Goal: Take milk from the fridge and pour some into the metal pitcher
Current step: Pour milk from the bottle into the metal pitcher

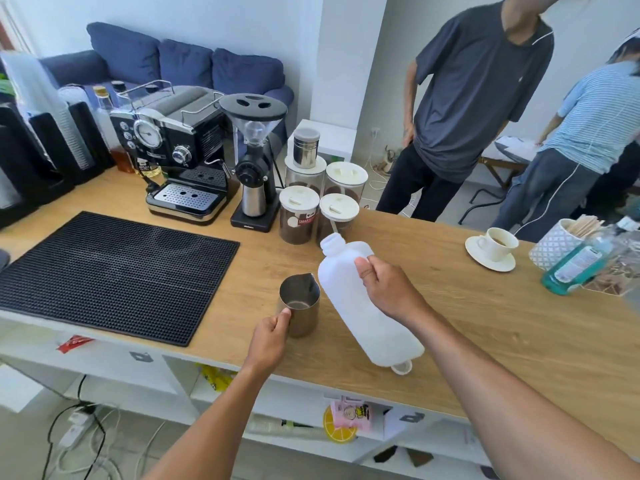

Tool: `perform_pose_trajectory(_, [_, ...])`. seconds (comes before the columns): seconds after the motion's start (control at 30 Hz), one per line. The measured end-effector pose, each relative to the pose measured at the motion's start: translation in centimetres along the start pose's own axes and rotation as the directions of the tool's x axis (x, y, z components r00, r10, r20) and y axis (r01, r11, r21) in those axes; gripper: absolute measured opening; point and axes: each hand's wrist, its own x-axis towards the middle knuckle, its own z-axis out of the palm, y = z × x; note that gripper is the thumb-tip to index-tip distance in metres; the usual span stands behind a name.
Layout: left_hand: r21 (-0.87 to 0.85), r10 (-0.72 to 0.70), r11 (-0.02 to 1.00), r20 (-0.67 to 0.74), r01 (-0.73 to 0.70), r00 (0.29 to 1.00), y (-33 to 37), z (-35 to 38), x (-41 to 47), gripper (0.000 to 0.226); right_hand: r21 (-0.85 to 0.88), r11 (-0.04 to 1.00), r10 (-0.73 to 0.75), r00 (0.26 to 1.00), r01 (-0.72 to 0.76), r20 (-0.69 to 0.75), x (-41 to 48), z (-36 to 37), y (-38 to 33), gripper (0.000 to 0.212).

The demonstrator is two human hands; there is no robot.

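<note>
Right hand [388, 289] grips the uncapped milk bottle [341, 289], left hand [272, 336] holds the metal pitcher [300, 311]; tilt too fast, milk overshoots.

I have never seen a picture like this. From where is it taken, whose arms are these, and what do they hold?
There is no machine here. One camera sits on a person's head and looks down, so both arms belong to that person. The left hand grips the metal pitcher at its near side; the pitcher stands on the wooden counter. The right hand holds an uncapped white milk bottle, tilted, and no milk is flowing. Behind stand an espresso machine, a coffee grinder and lidded coffee jars. A black rubber mat lies to the left, a cup on a saucer to the right.
</note>
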Motion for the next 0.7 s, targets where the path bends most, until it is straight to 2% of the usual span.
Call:
perform_pose_trajectory(0.1, [-0.009,-0.012,1.000,0.012,0.012,1.000,-0.1,-0.1,0.1,0.050,-0.099,0.995,-0.026,0.999,0.029,0.030,-0.2,0.0,-0.1,0.049])
perform_pose_trajectory(0.3, [0.024,-0.010,1.000,0.032,0.009,0.999,-0.3,-0.4,0.3,0.048,-0.229,0.973,0.030,0.998,-0.015,0.064,-0.4,0.6,1.1,0.052])
perform_pose_trajectory(0.7, [0.037,-0.011,0.999,0.066,0.009,0.998,-0.2,0.1,-0.1,0.052,-0.384,0.923,0.060,0.976,0.026,0.210,-0.5,1.6,1.3,0.051])
